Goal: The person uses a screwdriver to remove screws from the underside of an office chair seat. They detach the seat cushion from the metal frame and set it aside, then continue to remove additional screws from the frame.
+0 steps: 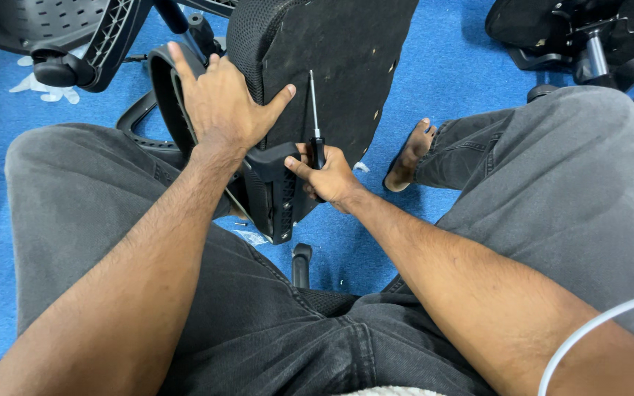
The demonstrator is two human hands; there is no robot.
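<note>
Hiding beneath right hand (329, 176), screwdriver (315, 117) handle; tip against seat underside (346, 66).

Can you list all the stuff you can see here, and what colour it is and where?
chair seat: one, black, upturned between the knees
screwdriver: one, black handle and silver shaft, against the seat's underside
armrest: one, black, below the seat
other chair parts: several, black, top left and top right
white scraps: a few, top left on the floor
carpet: one, blue, all around
white tube: one, bottom right
left hand: flat on the seat
right hand: gripping the screwdriver
</note>
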